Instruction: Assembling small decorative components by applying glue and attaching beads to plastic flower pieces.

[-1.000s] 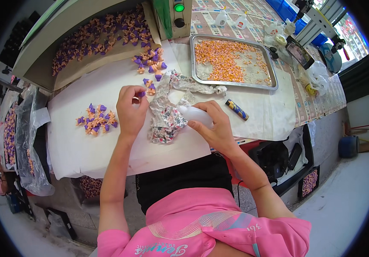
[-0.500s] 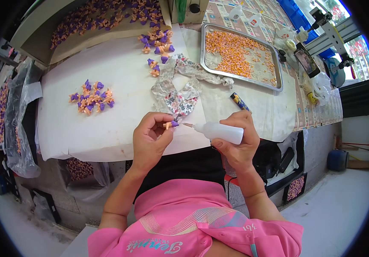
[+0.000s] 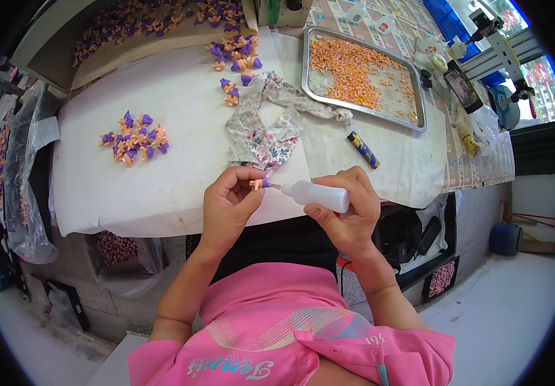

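Between the thumb and fingers of my left hand is a small peach-and-purple figurine, its purple end facing right. My right hand grips a white squeeze bottle, tilted sideways. The bottle's thin nozzle points left and reaches the purple end of the figurine; whether the two touch is too small to tell. Just beyond my hands lies a crumpled floral cloth on the white-covered table. A heap of similar figurines rests to the left.
A metal tray of small orange-and-white pieces stands at the back right. Nearer is a dark patterned cylinder. More figurines lie at the back, by an open box. A phone on a stand is at the right.
The bottle has moved left, bringing its nozzle up to the purple end of the figurine. My left hand still holds the figurine in nearly the same spot.
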The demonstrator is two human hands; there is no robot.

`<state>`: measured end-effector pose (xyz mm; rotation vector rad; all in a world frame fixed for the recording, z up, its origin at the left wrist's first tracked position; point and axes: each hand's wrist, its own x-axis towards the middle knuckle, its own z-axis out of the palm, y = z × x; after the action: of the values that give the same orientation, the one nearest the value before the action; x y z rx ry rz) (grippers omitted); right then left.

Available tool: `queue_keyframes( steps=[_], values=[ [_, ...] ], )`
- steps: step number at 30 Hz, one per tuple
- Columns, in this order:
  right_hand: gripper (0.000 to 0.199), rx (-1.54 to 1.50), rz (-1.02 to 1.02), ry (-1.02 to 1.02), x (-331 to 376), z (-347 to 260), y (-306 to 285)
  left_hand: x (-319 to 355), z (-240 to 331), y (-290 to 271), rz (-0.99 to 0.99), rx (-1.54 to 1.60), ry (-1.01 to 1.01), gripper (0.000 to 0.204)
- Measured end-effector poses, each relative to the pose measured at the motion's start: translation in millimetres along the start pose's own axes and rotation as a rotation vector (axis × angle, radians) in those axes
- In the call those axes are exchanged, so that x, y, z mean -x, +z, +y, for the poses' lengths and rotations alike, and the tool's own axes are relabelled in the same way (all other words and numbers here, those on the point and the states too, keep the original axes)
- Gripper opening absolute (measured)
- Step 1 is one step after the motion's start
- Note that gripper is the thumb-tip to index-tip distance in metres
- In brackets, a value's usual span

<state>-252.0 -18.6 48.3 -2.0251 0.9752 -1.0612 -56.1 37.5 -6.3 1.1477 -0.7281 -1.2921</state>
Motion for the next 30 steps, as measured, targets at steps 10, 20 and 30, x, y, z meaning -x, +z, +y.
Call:
queue_keyframes(
  steps=[10, 20, 30],
  values=[
    [0.037, 0.022, -0.008, -0.005, 0.4, 2.1, 0.0, -1.1, -2.6, 0.2, 0.002, 0.000, -0.007, 0.022],
    [0.036, 0.010, 0.005, 0.011, 1.6, 2.1, -1.6, -0.7, -3.5, 1.4, 0.010, -0.005, 0.006, 0.021],
    [0.036, -0.002, 0.020, 0.029, 0.9, 6.3, -4.4, -1.2, -4.3, 2.2, -0.003, -0.032, 0.031, 0.020]
  ],
)
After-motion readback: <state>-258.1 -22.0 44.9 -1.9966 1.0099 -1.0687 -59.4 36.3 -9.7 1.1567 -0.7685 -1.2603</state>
